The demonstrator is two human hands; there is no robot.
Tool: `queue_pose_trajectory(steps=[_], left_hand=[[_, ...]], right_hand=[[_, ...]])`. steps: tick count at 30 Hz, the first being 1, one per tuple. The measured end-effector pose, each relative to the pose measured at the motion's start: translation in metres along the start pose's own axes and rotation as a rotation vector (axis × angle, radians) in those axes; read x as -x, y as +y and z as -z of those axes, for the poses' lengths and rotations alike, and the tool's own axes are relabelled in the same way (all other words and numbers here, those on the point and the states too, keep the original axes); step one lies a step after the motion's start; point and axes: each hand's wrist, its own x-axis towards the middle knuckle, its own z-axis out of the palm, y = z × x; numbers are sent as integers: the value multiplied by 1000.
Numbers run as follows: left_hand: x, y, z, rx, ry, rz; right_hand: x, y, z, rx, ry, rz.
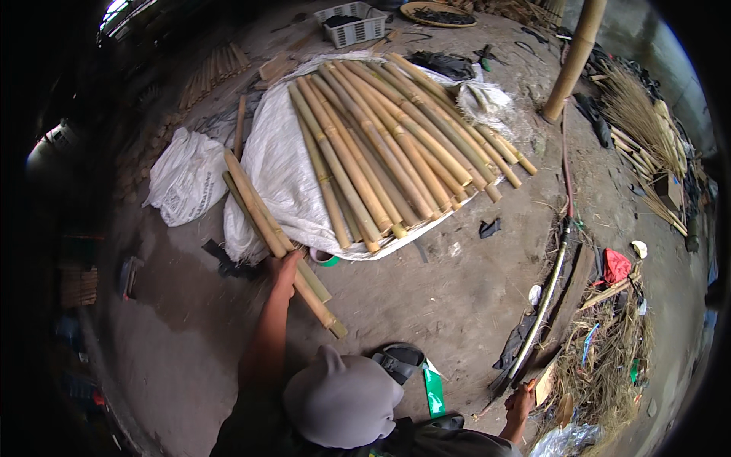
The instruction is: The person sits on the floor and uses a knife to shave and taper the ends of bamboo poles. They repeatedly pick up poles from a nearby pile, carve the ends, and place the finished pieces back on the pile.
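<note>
My left hand (pixel 285 272) is closed round bamboo poles (pixel 263 212); two show, lying side by side and slanting from upper left to lower right. Their far ends reach the edge of a white woven sheet (pixel 263 145). On that sheet lies a fanned row of several cut bamboo poles (pixel 388 145), yellowish and green, with their near ends spread wide. At the lower right, my right hand (pixel 521 401) has its fingers curled beside a long dark plank (pixel 567 305). What it holds, if anything, I cannot make out.
A heap of dry fibres and scraps (pixel 601 365) lies at the right, with a red plastic piece (pixel 617 266). A thick bamboo post (pixel 575 61) stands behind. A hose (pixel 566 179) runs along the floor. A white sack (pixel 194 177) lies left; a white crate (pixel 356 30) stands far back.
</note>
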Motion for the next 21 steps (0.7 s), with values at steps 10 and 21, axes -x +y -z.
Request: queue_pose_trajectory(steps=[10, 21], left_hand=[[-38, -11, -45, -917, 215, -270], [64, 144, -233, -903, -480, -1205]], right_hand=[[-24, 37, 1, 368, 240, 126], [2, 13, -10, 347, 203, 68]])
